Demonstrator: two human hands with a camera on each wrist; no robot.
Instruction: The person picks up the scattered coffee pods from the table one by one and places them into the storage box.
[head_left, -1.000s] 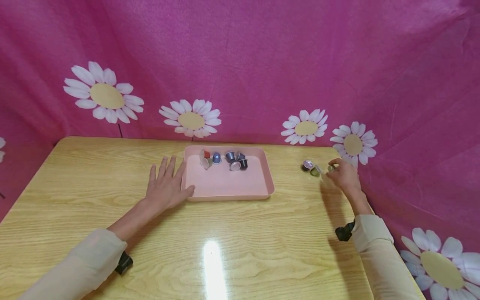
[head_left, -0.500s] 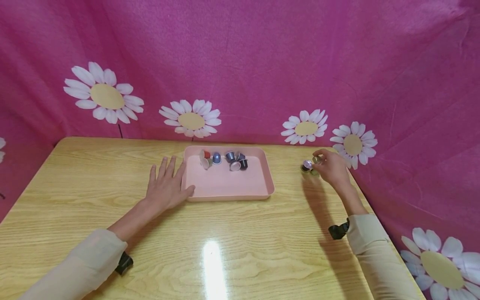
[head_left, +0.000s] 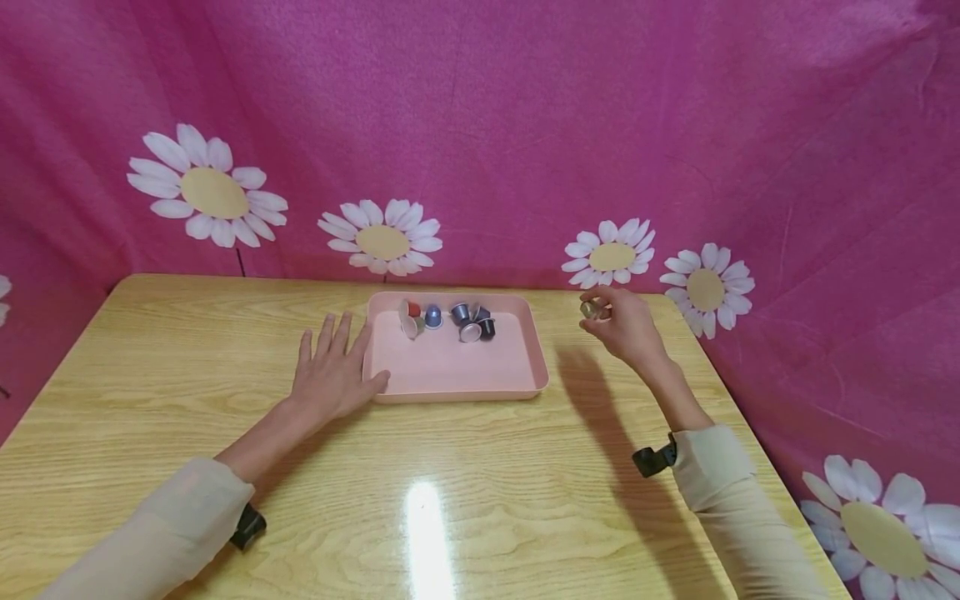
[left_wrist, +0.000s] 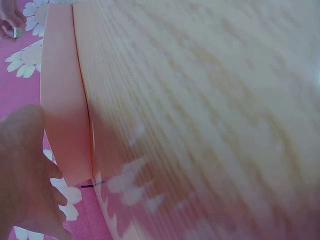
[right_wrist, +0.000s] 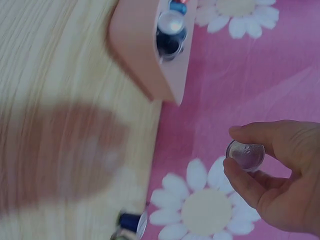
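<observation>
A greenish-gold coffee capsule [head_left: 589, 309] is pinched between the thumb and fingers of my right hand [head_left: 628, 330], above the table right of the pink tray [head_left: 457, 368]. Its silvery lid faces the camera in the right wrist view. My left hand [head_left: 332, 375] rests at the tray's left side with fingers spread, the thumb over the rim. Inside the tray lie several coffee capsules: a red one [head_left: 414, 309] beside a pale lid, a blue one [head_left: 433, 316] standing lid down, and a dark cluster [head_left: 487, 327] further right.
A dark blue capsule [right_wrist: 131, 221] and part of another capsule [right_wrist: 123, 235] lie on the table in the right wrist view; my right hand hides them in the head view. A pink daisy-print cloth [head_left: 487, 150] hangs behind the wooden table [head_left: 315, 500].
My right hand has lifted the greenish-gold capsule and carried it left, past the two capsules on the table, toward the tray. The left hand and tray have stayed still.
</observation>
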